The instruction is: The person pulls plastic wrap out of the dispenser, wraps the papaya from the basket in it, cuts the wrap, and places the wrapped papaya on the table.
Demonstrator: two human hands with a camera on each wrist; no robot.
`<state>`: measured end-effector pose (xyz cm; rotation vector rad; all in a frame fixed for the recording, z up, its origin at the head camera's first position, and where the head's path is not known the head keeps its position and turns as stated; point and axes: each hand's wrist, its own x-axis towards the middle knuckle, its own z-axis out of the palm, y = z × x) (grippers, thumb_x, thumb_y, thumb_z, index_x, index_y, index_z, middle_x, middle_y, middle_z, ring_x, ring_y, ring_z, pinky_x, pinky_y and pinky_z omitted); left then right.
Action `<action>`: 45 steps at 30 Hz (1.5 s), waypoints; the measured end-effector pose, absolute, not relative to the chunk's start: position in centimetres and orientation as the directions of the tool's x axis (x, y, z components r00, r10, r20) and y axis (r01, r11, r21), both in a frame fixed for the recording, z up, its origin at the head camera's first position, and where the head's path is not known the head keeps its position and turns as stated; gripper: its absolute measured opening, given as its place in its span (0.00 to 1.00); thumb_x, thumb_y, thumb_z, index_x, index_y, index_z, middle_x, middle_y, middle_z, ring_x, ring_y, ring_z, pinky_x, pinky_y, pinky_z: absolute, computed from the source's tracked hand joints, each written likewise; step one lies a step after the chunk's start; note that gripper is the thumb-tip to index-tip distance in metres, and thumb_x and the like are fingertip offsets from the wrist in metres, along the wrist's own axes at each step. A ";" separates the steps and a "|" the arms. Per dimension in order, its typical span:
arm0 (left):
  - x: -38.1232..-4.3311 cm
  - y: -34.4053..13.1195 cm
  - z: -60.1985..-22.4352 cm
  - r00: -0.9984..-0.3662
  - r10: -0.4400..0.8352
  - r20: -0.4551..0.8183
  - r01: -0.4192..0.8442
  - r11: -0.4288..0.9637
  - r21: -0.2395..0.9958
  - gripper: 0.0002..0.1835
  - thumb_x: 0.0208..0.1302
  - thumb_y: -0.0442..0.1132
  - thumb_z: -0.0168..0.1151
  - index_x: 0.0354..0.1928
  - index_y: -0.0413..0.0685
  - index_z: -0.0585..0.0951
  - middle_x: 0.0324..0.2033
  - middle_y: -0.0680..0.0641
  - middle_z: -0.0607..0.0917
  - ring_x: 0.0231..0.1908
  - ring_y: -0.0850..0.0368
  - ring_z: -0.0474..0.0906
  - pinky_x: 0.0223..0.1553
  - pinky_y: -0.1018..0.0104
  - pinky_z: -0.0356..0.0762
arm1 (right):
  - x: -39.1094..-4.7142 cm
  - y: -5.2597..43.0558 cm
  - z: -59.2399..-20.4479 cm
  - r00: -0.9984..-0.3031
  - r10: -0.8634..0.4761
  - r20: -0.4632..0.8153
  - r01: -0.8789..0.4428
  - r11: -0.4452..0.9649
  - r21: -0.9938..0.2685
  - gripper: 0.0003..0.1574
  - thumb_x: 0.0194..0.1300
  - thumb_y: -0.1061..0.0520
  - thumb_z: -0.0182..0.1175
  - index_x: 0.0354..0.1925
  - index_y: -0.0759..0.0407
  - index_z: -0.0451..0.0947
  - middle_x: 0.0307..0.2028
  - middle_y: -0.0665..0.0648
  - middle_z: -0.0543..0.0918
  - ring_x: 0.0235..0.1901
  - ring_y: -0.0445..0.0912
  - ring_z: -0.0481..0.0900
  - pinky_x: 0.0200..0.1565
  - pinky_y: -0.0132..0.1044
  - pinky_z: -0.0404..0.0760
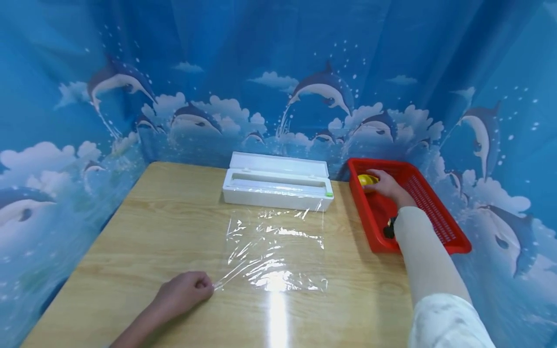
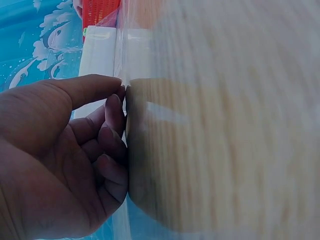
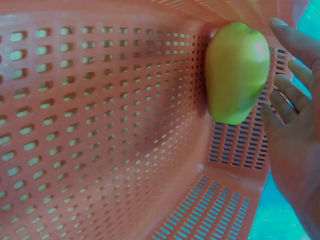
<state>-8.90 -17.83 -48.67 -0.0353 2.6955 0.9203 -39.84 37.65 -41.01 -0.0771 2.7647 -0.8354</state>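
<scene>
A clear sheet of plastic wrap (image 1: pixel 278 246) stretches over the table from a white wrap dispenser box (image 1: pixel 278 195) whose lid stands raised. My left hand (image 1: pixel 187 290) pinches the sheet's near left corner between thumb and fingertips; in the left wrist view that hand (image 2: pixel 75 145) is seen close, with the film running from the fingertips. My right hand (image 1: pixel 387 186) reaches into a red plastic basket (image 1: pixel 367 220), beside a yellow-green, mango-like fruit (image 3: pixel 237 75). In the right wrist view its fingers (image 3: pixel 295 95) are spread and apart from the fruit, which lies in the basket's corner.
The wooden table (image 1: pixel 174 217) carries the box and wrap in its middle, with the basket at the right edge. A small black item (image 1: pixel 388 229) shows by the right wrist. A blue dolphin-print curtain (image 1: pixel 270 72) surrounds the table's back and sides.
</scene>
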 end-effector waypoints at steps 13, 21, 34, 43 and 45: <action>-8.9 -17.8 -48.7 -0.959 0.060 -0.277 -0.117 0.806 0.581 0.04 0.61 0.46 0.66 0.29 0.61 0.81 0.23 0.59 0.78 0.26 0.60 0.71 0.33 0.64 0.70 | -40.5 37.8 -42.4 -0.967 -0.107 -0.230 0.030 0.853 -0.521 0.54 0.67 0.47 0.65 0.80 0.56 0.48 0.76 0.71 0.49 0.71 0.68 0.52 0.65 0.67 0.69; -8.8 -17.8 -48.5 -0.961 0.066 -0.270 -0.111 0.799 0.590 0.05 0.62 0.46 0.67 0.30 0.59 0.81 0.24 0.59 0.78 0.26 0.60 0.71 0.32 0.63 0.70 | -40.8 38.1 -42.8 -0.974 -0.089 -0.207 0.011 0.898 -0.439 0.50 0.66 0.50 0.66 0.77 0.58 0.54 0.73 0.72 0.51 0.69 0.68 0.48 0.63 0.67 0.70; -8.7 -17.6 -48.5 -0.956 0.056 -0.287 -0.129 0.799 0.587 0.05 0.62 0.46 0.66 0.30 0.59 0.81 0.23 0.58 0.78 0.26 0.60 0.71 0.32 0.63 0.70 | -41.1 38.4 -43.4 -0.983 -0.043 -0.179 0.046 0.886 -0.461 0.48 0.65 0.50 0.68 0.75 0.59 0.57 0.71 0.70 0.56 0.67 0.67 0.51 0.63 0.68 0.70; -8.8 -17.5 -48.6 -0.959 0.052 -0.278 -0.124 0.805 0.580 0.05 0.62 0.46 0.66 0.30 0.59 0.81 0.23 0.59 0.78 0.26 0.60 0.71 0.33 0.63 0.70 | -41.1 38.7 -43.9 -0.985 -0.046 -0.168 0.029 0.907 -0.420 0.50 0.67 0.47 0.66 0.76 0.63 0.56 0.70 0.72 0.55 0.65 0.67 0.52 0.62 0.67 0.70; -8.7 -17.5 -48.5 -0.960 0.055 -0.275 -0.120 0.805 0.581 0.05 0.62 0.46 0.66 0.29 0.59 0.81 0.23 0.59 0.78 0.26 0.60 0.71 0.33 0.63 0.70 | -41.0 38.8 -44.0 -0.983 -0.054 -0.175 0.025 0.906 -0.422 0.49 0.68 0.46 0.65 0.76 0.63 0.55 0.70 0.72 0.55 0.66 0.68 0.52 0.63 0.67 0.68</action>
